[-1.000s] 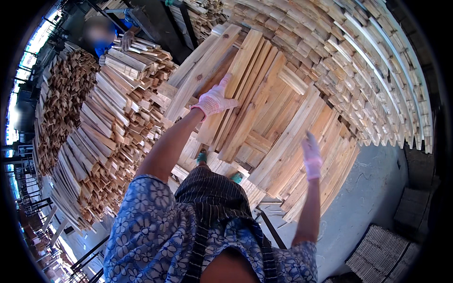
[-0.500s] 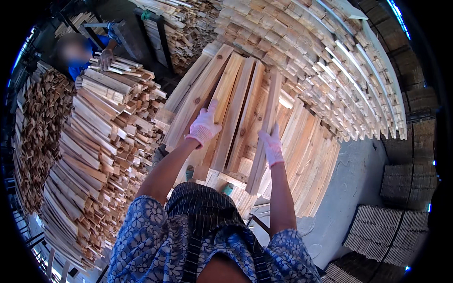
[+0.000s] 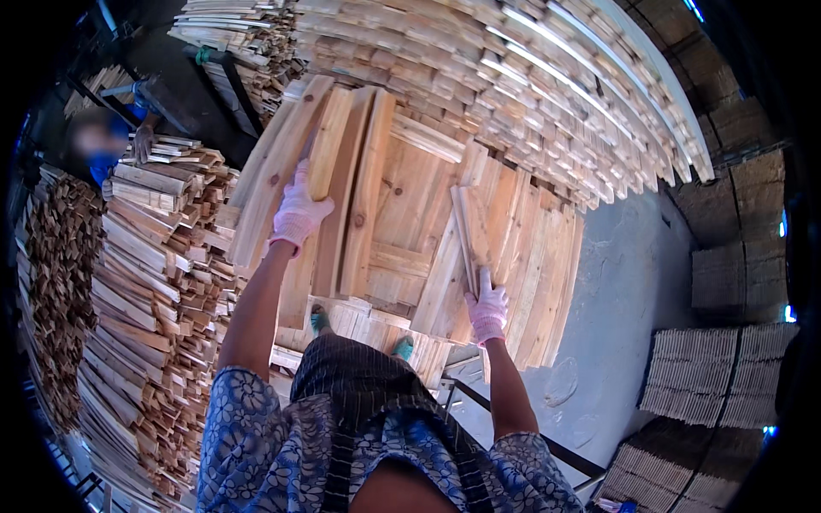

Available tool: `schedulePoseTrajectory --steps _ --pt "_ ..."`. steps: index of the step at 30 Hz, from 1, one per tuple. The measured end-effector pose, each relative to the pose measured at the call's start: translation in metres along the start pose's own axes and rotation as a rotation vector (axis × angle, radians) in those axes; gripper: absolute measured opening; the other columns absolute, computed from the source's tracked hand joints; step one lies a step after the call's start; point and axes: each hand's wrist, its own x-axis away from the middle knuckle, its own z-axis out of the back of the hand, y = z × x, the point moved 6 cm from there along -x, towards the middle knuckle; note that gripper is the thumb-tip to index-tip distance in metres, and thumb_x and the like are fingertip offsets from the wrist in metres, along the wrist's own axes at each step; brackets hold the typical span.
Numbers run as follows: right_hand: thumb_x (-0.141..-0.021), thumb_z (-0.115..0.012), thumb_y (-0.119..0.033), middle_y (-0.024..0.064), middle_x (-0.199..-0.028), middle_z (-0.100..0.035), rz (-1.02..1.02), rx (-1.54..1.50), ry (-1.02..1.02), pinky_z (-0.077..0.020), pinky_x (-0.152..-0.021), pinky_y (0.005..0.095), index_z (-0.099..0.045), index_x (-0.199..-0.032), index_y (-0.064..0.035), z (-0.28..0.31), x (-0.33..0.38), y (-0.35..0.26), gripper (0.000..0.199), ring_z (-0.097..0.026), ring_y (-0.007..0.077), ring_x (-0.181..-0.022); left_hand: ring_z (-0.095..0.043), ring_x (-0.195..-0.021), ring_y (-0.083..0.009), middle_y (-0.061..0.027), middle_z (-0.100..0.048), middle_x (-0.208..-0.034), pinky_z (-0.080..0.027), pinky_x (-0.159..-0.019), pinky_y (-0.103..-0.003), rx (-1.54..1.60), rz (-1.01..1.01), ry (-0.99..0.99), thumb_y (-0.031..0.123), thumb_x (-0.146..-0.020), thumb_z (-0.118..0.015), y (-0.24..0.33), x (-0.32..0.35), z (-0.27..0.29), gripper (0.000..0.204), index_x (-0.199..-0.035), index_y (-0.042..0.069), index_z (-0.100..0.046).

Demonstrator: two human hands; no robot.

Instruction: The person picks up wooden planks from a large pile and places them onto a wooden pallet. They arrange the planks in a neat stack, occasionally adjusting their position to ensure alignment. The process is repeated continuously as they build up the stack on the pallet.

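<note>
My left hand (image 3: 298, 212), in a pale pink glove, grips the lower part of a long wooden plank (image 3: 327, 145) that leans in a row of upright planks (image 3: 376, 205). My right hand (image 3: 487, 309), gloved the same way, holds a shorter bundle of thin wooden slats (image 3: 471, 229) by its lower end, raised in front of the leaning boards. Both arms reach up and forward from my patterned blue sleeves. My feet in teal shoes (image 3: 318, 321) stand on low boards below.
Tall stacks of cut wooden slats (image 3: 145, 282) rise on my left, and curved rows of stacked slats (image 3: 547, 94) arch overhead. Another person (image 3: 107, 145) in blue stands at the far left by a stack. Grey concrete floor (image 3: 624, 291) and more bundles (image 3: 710, 376) lie right.
My left hand has moved up along the leaning plank. My right hand has dropped lower and now holds a bundle of slats away from the leaning row.
</note>
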Motion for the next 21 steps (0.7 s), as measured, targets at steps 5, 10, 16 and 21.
schedulePoseTrajectory --steps 5,10,16,21 --pt "-0.09 -0.072 -0.032 0.0194 -0.126 -0.055 0.238 -0.143 0.062 -0.0497 -0.099 0.0548 -0.045 -0.152 -0.0402 0.051 -0.033 0.023 0.069 -0.055 0.0423 -0.121 -0.053 -0.134 -0.0393 -0.0263 -0.05 -0.148 -0.044 -0.113 -0.041 0.342 -0.192 -0.059 0.027 -0.083 -0.075 0.067 0.064 -0.028 0.095 -0.163 0.017 -0.024" --pt "-0.093 -0.067 -0.023 0.0166 -0.124 -0.056 0.503 0.297 0.108 -0.0497 -0.098 0.055 -0.044 -0.153 -0.0439 0.145 -0.14 0.053 0.068 -0.057 0.0403 -0.116 -0.052 -0.135 -0.0376 -0.024 -0.047 -0.151 -0.044 -0.111 -0.043 0.113 0.007 -0.207 0.031 -0.085 -0.075 0.122 0.07 -0.128 0.101 -0.165 0.015 -0.015" --pt "-0.093 -0.067 -0.018 0.015 -0.139 -0.053 0.581 0.352 0.059 -0.0502 -0.102 0.0503 -0.044 -0.152 -0.0466 0.126 -0.257 0.084 0.07 -0.056 0.0384 -0.124 -0.059 -0.122 -0.0407 -0.0232 -0.05 -0.139 -0.05 -0.101 -0.057 -0.634 0.036 -0.009 0.039 -0.085 -0.076 0.15 0.054 -0.182 0.1 -0.161 0.014 -0.016" --pt "-0.092 -0.063 -0.007 0.0162 -0.147 -0.048 0.736 0.253 0.004 -0.0494 -0.106 0.0469 -0.043 -0.153 -0.0469 0.126 -0.262 0.06 0.075 -0.056 0.0387 -0.127 -0.06 -0.123 -0.0424 -0.0274 -0.045 -0.147 -0.049 -0.104 -0.054 -0.255 0.164 -0.039 0.032 -0.084 -0.076 0.126 0.059 -0.162 0.1 -0.162 0.016 -0.015"
